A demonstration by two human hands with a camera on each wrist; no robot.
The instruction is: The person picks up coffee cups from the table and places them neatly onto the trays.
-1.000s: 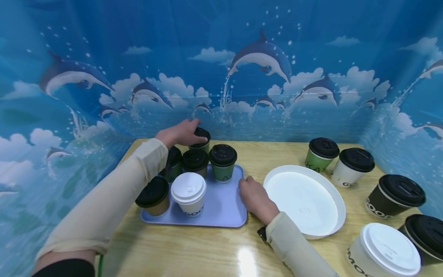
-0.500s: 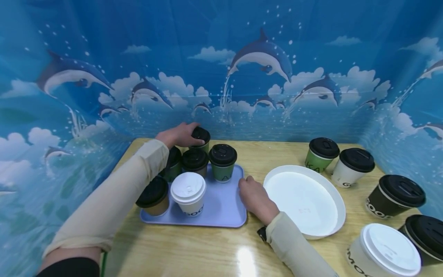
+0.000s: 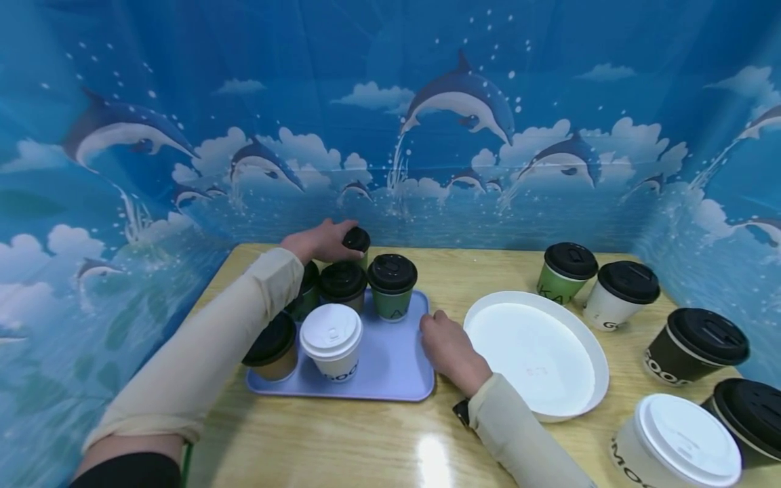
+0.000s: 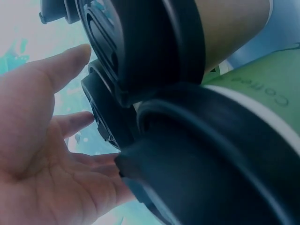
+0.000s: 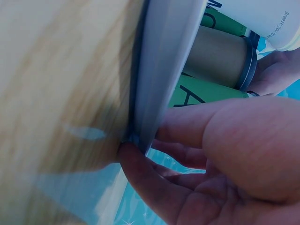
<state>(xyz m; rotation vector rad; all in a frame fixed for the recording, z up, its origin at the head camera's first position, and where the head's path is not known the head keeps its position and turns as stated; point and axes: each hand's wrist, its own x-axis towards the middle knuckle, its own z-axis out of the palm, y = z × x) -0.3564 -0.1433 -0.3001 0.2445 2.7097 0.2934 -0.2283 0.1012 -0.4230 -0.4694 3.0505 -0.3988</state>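
Note:
A lilac tray point(image 3: 390, 359) lies on the wooden table with several lidded paper cups on it. My left hand point(image 3: 323, 240) reaches over them to the tray's far edge and holds a green cup with a black lid point(image 3: 357, 241) by its top. In the left wrist view the palm point(image 4: 47, 154) faces that small lid point(image 4: 105, 117), with thumb and fingers either side of it. My right hand point(image 3: 448, 346) pinches the tray's right edge. In the right wrist view that edge point(image 5: 164, 70) sits between the thumb and the fingers point(image 5: 211, 154).
A white cup point(image 3: 331, 339), a tan cup point(image 3: 271, 346) and a green cup point(image 3: 392, 285) stand on the tray. A white plate point(image 3: 531, 352) lies right of it. Further right stand a green cup point(image 3: 567, 271), a white cup point(image 3: 619, 291) and a dark cup point(image 3: 695, 346). A dolphin backdrop closes the far side.
My left hand has shifted slightly right and now covers more of the far cup's lid. The right hand and the tray have stayed put.

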